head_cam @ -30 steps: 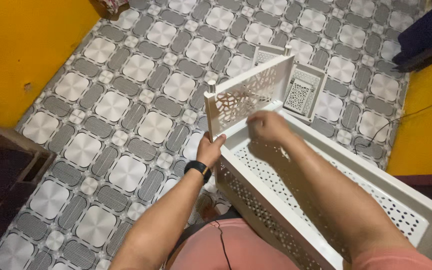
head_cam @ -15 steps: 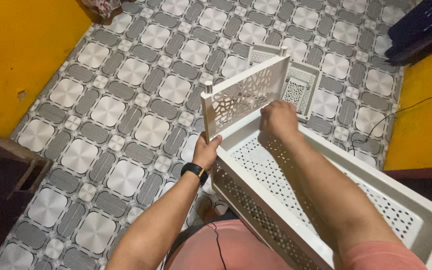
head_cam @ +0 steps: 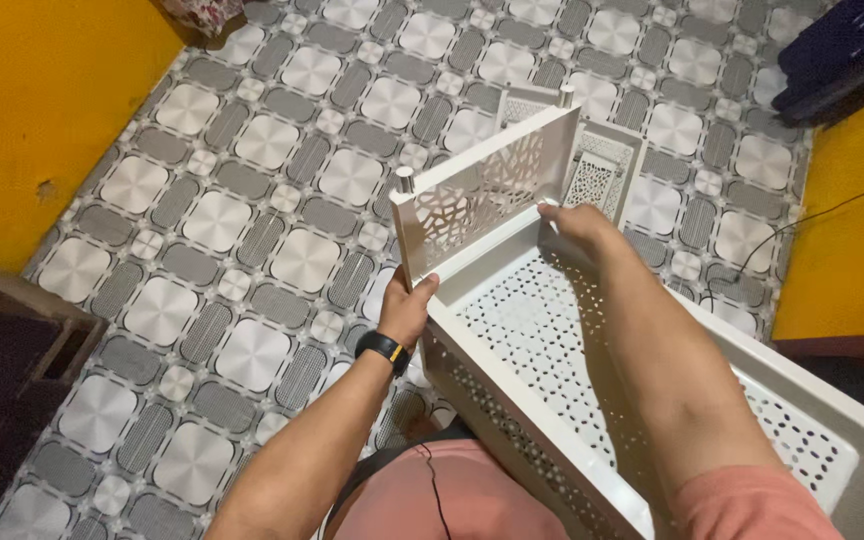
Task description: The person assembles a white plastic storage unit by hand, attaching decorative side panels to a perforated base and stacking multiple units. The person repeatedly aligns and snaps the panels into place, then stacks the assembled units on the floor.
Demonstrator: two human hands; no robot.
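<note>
White plastic tray (head_cam: 552, 330) runs long from your lap to the cut-out end panel (head_cam: 482, 190) — your left hand (head_cam: 404, 310) grips its near-left corner, your right hand (head_cam: 574, 222) pinches the far-right corner.

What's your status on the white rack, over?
Left hand gripping the near corner of the white perforated tray. Right hand pressing the far corner beside the upright patterned end panel. Spare white panels on the floor behind, apart.

A home room: patterned grey vinyl floor (head_cam: 252, 200), yellow walls (head_cam: 32, 110), dark wooden furniture (head_cam: 12, 340).
</note>
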